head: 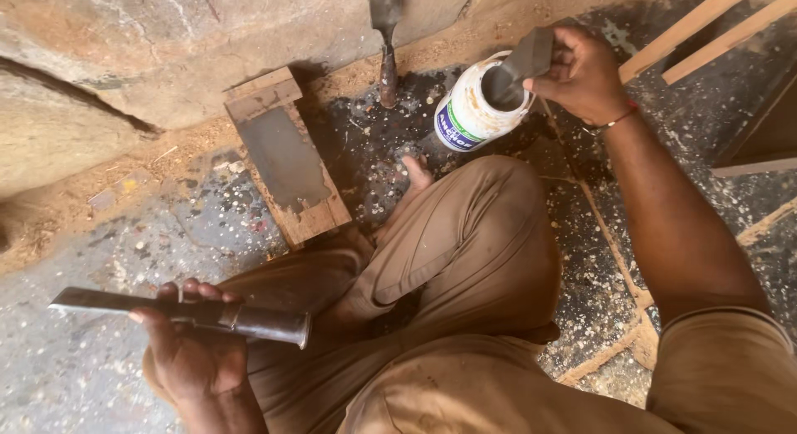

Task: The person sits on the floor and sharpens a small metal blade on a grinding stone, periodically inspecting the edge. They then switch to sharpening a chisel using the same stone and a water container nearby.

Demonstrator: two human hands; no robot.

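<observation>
Left hand (193, 351) grips chisel (187, 313); right hand (581, 73) dips blade (519, 67) in jar (473, 110).

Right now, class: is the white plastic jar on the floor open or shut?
Open. The white jar has no lid on, and the right hand dips a dark flat piece into its mouth.

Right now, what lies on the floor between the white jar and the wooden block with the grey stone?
In the head view, a chisel stands between the white jar and the wooden block, leaning against the wall, above dark speckled floor.
</observation>
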